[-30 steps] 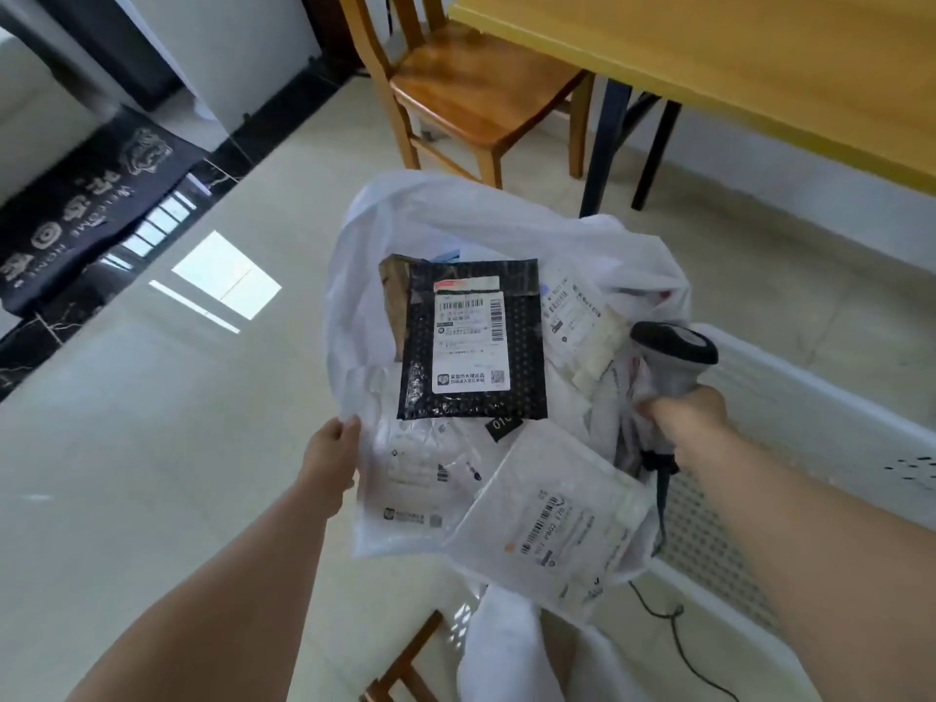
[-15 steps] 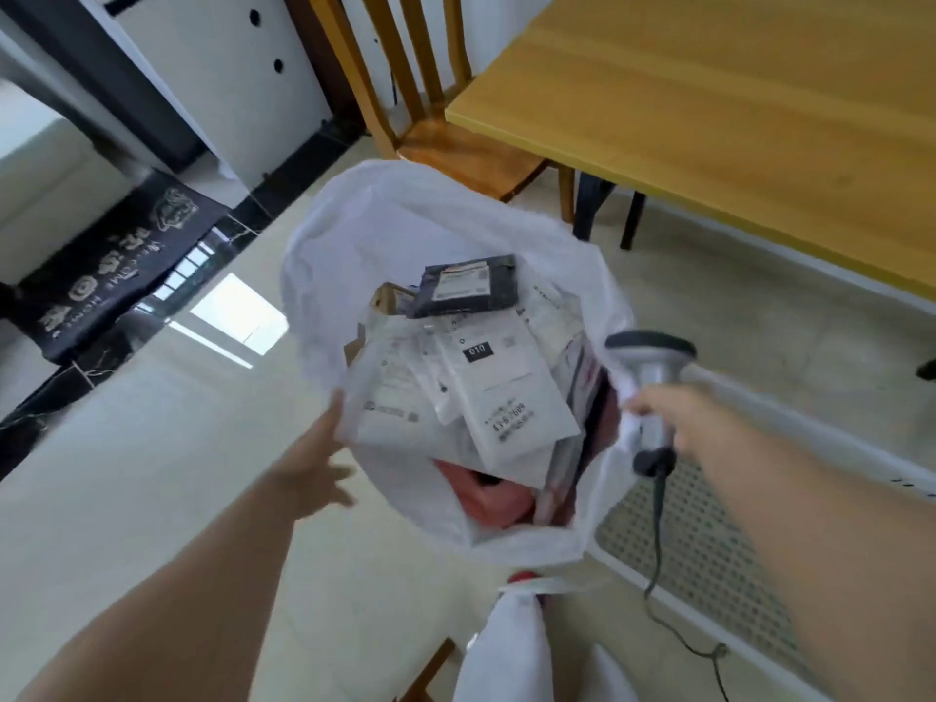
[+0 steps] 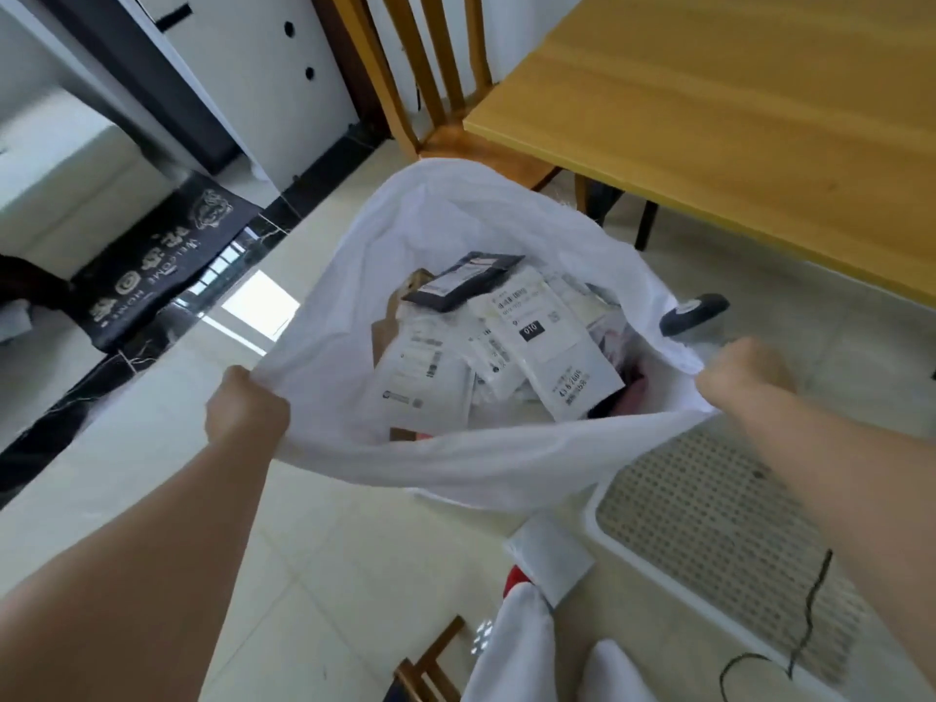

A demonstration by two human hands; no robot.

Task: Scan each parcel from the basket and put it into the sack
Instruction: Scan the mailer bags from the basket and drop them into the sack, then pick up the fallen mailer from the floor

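Filling the middle of the frame, the white plastic sack point(image 3: 430, 468) stands with its mouth stretched wide, and inside lies a loose heap of parcels: white poly mailers with barcode labels point(image 3: 549, 347), one black padded mailer point(image 3: 463, 278) toward the far rim, and a brown cardboard piece at the left of the pile. The white perforated plastic basket point(image 3: 709, 524), at the lower right, shows only bare mesh floor where it is visible, so the scanning and loading looks largely or wholly done; part of the basket is out of view, so I cannot be sure none remain.

At the left rim of the sack, the left hand point(image 3: 245, 410) is fisted tight, bunching the plastic in its fingers. At the right rim, the right hand point(image 3: 742, 369) is likewise curled, gripping the sack's edge together with the grey handheld barcode scanner point(image 3: 694, 314), whose head pokes up just beyond the knuckles. Its black cable point(image 3: 805, 615) trails down across the basket.

Beyond, a yellow wooden table point(image 3: 734, 119) and wooden chair point(image 3: 430, 93) fill the upper right.
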